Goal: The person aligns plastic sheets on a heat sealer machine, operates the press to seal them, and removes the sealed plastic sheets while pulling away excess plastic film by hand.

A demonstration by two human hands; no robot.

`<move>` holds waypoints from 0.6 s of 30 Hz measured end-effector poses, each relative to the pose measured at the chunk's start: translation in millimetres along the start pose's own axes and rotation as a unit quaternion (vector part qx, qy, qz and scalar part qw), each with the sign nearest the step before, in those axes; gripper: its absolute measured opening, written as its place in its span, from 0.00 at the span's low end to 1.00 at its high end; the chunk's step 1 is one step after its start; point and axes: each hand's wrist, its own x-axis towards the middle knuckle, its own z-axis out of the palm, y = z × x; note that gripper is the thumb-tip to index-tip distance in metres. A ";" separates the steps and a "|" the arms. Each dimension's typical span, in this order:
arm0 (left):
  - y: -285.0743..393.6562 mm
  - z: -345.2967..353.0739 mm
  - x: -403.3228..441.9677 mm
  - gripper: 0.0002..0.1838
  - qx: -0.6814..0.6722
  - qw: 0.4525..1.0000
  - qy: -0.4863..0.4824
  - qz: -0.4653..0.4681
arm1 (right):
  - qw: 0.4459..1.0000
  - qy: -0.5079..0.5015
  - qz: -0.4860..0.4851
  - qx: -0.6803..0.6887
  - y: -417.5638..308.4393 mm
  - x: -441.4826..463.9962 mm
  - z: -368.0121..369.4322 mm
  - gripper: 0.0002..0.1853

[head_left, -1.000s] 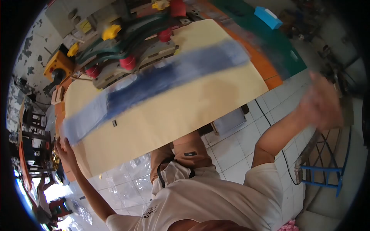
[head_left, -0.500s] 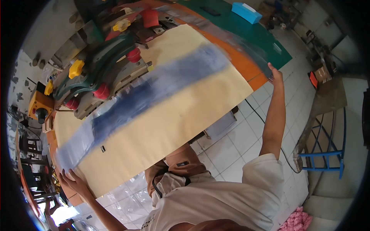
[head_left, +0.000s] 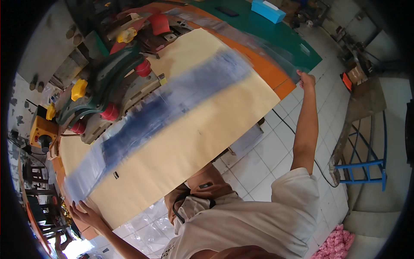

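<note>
A long blue-and-clear plastic strip (head_left: 146, 121) lies slantwise across a cream sheet (head_left: 181, 151) on the orange table. My left hand (head_left: 85, 214) rests at the sheet's lower left corner by the strip's near end, its fingers apart. At the right, my right hand (head_left: 305, 80) is closed on the end of a clear plastic film (head_left: 258, 41). That film stretches back along the orange and green tabletop, beyond the cream sheet. A small black piece (head_left: 115, 175) sits on the cream sheet.
A green machine (head_left: 92, 103) with red and yellow knobs stands behind the sheet. A yellow control box (head_left: 43, 131) is at the left. A blue box (head_left: 268, 11) sits on the green mat (head_left: 241, 21). A blue metal frame (head_left: 362, 165) stands at the right, above a pink bundle (head_left: 334, 244).
My right hand has come from the far right to the table's right edge and has closed on the clear film. My left hand has shifted slightly at the corner, and the view has turned.
</note>
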 end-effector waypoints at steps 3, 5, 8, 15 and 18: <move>3.0 -3.5 -0.6 0.23 -0.022 1.000 -0.002 -0.017 | 0.999 -0.008 -0.007 -0.053 -11.3 -4.5 1.2 0.18; 0.0 -3.4 0.2 0.22 -0.018 1.000 0.000 -0.014 | 0.996 -0.008 -0.004 -0.086 -11.5 0.4 3.2 0.18; -0.6 -2.2 0.2 0.22 -0.024 1.000 0.012 -0.008 | 0.999 -0.015 -0.010 -0.051 -8.7 3.7 6.7 0.18; -1.4 -4.0 0.6 0.21 -0.029 0.999 0.009 -0.015 | 0.988 -0.140 0.053 0.026 -15.5 2.5 5.9 0.18; -3.1 -1.8 -1.2 0.21 -0.033 0.999 0.017 -0.017 | 0.990 -0.144 0.010 0.008 -32.9 -15.2 12.4 0.18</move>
